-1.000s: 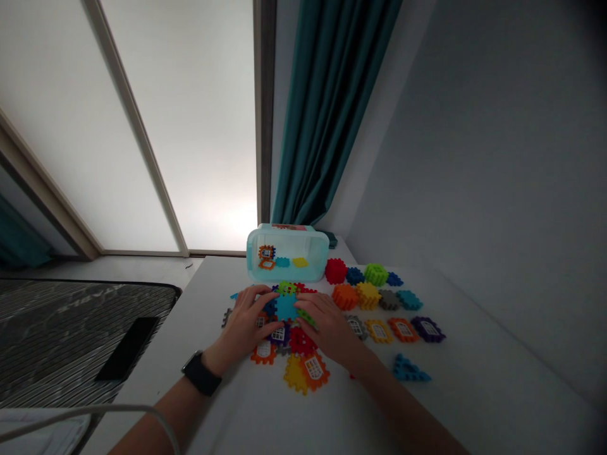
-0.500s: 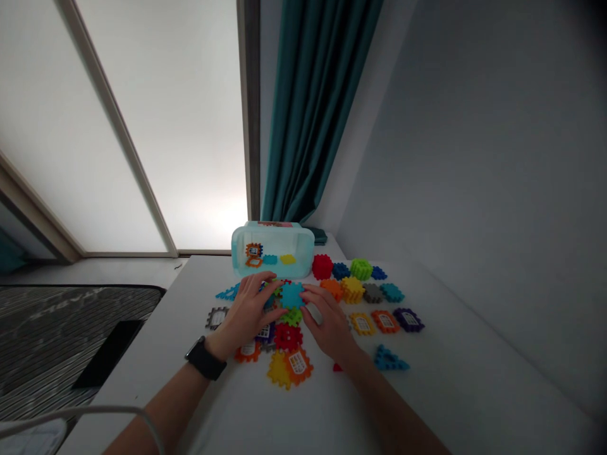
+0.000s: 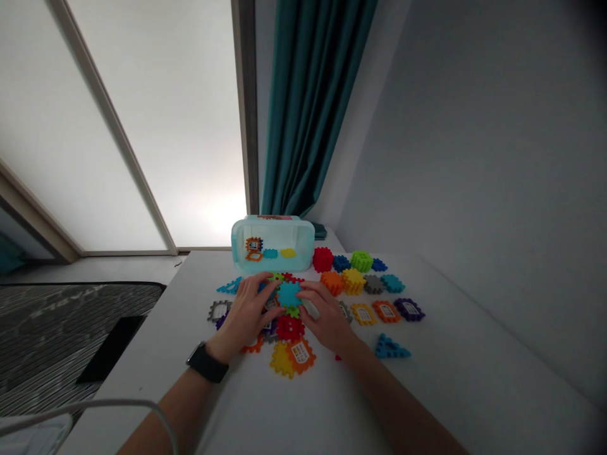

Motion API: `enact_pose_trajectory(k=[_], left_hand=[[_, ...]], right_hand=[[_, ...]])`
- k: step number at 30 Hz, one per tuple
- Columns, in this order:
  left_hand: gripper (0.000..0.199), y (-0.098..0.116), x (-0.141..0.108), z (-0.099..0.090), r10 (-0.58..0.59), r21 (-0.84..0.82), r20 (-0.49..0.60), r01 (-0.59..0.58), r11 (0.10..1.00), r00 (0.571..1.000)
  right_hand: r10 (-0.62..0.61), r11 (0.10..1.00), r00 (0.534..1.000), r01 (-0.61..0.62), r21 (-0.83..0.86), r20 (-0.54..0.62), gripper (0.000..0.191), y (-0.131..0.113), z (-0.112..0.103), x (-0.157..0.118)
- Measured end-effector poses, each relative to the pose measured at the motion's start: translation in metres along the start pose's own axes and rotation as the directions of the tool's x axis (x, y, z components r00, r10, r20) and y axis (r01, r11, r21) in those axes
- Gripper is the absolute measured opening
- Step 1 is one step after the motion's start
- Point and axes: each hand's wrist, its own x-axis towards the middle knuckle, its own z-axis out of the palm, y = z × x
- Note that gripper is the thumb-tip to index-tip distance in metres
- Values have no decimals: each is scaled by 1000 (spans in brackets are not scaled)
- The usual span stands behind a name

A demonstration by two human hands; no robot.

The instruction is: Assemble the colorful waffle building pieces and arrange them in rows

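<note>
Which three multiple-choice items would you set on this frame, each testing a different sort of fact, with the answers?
1. Where is the black wristwatch?
A. On the right wrist
B. On the left wrist
C. Lying on the table

2. How many toy pieces show inside the clear plastic box?
A. Two
B. Seven
C. Four

3. What state is the blue toothed piece in?
A. Held between both hands
B. Lying inside the box
C. Dropped on the floor

Answers:
1. B, its strap circles the wrist behind the left hand.
2. C, two orange, one blue and one yellow show through the wall.
3. A, fingers of the left hand and the right hand meet it from either side.
</note>
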Motion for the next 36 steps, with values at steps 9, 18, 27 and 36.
enact_pose_trajectory(k=[9, 18, 27, 36], left_hand=[[46, 0, 0, 6, -105, -170, 16, 106, 980, 994], [22, 4, 7, 5, -194, -430, 131, 232, 872, 972], [51, 16, 5, 6, -193, -279, 42, 197, 940, 980], [57, 13, -3, 10, -61, -120, 65, 68, 990, 996]], right_hand=[[-60, 998, 998, 60, -31, -15, 30, 3, -3, 1], [6, 999, 988, 1, 44, -154, 19, -6, -8, 6], [560, 790, 828, -536, 299, 5, 27, -11, -2, 8], [499, 828, 865, -491, 270, 41, 23, -11, -1, 8]])
